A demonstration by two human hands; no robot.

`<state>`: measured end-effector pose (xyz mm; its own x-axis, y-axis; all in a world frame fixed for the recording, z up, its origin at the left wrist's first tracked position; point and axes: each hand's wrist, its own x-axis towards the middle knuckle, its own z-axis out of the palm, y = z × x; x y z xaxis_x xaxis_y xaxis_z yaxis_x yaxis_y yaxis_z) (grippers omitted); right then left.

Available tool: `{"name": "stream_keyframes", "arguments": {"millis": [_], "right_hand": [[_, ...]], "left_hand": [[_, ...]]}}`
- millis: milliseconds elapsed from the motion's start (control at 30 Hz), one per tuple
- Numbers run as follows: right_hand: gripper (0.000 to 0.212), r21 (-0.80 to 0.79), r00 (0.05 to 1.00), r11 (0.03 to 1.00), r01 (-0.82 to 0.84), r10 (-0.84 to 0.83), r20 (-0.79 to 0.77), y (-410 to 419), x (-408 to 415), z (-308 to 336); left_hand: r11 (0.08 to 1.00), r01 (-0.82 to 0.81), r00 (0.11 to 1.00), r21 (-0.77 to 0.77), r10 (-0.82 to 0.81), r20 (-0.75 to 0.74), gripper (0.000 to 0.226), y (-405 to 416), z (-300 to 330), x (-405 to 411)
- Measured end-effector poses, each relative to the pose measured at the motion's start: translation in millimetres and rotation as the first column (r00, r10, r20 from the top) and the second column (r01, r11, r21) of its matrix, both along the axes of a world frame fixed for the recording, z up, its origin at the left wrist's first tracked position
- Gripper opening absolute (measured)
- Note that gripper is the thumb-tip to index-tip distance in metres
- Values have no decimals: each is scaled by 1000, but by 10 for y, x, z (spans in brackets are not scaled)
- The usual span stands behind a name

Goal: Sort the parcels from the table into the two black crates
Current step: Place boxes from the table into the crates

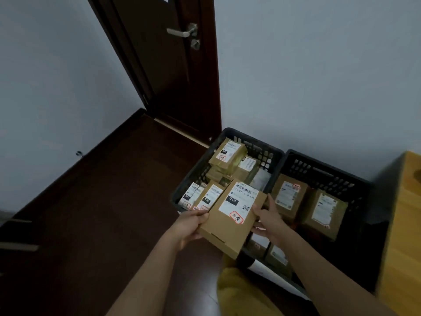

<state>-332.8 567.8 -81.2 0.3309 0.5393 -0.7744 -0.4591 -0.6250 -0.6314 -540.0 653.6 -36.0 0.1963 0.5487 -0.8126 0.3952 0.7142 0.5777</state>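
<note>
I hold a flat brown cardboard parcel [227,226] with a white label marked 010 over the near edge of the left black crate [248,142]. My left hand [191,226] grips its left side and my right hand [268,220] grips its right side. The left crate holds several labelled brown parcels [227,156]. The right black crate [323,165] stands next to it against the wall and holds several brown parcels [325,210] too.
A light wooden table [405,236] edge stands at the right, beside the right crate. A dark brown door [164,65] with a metal handle is behind the crates. Dark wood floor [102,213] spreads to the left. Yellow fabric [234,290] lies below the parcel.
</note>
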Motion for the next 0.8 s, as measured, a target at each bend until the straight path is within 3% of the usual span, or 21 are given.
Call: {"name": "stream_keyframes", "arguments": {"millis": [400, 800], "right_hand": [[78, -116, 988, 986, -120, 107, -107, 1159, 55, -229], [88, -198, 975, 979, -47, 1, -224, 1152, 120, -449]], "left_hand": [[997, 58, 988, -47, -65, -144, 16, 1287, -288, 357], [950, 269, 932, -161, -299, -207, 15, 1699, -676, 862]]}}
